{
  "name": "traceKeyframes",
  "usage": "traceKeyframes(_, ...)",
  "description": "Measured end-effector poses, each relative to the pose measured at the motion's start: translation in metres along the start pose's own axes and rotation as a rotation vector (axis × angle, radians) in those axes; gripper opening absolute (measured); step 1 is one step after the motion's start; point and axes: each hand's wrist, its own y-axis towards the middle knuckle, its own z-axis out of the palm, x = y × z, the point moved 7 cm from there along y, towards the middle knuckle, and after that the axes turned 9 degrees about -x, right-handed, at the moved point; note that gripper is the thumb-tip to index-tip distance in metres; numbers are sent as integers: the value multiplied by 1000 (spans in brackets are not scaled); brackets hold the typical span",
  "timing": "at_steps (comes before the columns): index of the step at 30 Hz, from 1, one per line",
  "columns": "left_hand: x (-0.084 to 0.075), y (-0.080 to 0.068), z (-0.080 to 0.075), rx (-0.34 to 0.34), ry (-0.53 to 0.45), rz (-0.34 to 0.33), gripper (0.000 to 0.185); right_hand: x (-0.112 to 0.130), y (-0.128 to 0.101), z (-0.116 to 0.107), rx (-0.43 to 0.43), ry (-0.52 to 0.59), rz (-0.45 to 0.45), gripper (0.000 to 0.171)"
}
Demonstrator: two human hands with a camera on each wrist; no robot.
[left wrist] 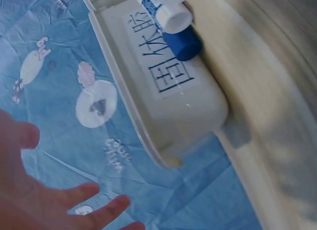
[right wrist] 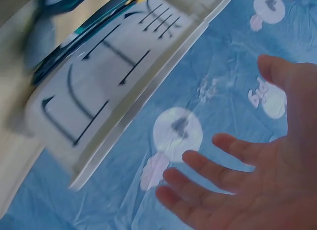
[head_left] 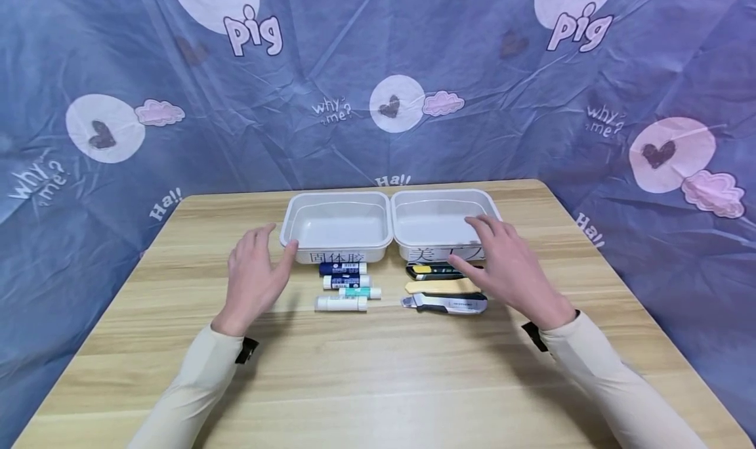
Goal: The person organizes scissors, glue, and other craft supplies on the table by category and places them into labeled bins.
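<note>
Two white plastic trays stand side by side at the table's back: the left tray (head_left: pixel 293 207) and the right tray (head_left: pixel 487 203), each with a label of black characters on its front. Several glue sticks (head_left: pixel 345 285) lie in front of the left tray. Utility knives (head_left: pixel 445 302) lie before the right one. My left hand (head_left: pixel 258 275) hovers open by the left tray's near left corner, holding nothing. My right hand (head_left: pixel 502 265) hovers open over the right tray's front edge and the knives. The left wrist view shows the left tray's label (left wrist: pixel 161 57) and a blue-capped glue stick (left wrist: pixel 181 42).
The wooden table (head_left: pixel 378 377) stretches wide in front of the items. A blue patterned cloth (head_left: pixel 378 75) hangs behind and around the table, draping past its left and right edges.
</note>
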Motion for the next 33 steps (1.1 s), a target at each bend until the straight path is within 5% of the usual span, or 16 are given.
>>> traceKeyframes(21,45,27,17,-70,-328,-185,51,97,24,31,-3,40,-309,33)
traceKeyframes(33,58,31,35,53,-394,-279,54,135,26,66,112,60,-410,32)
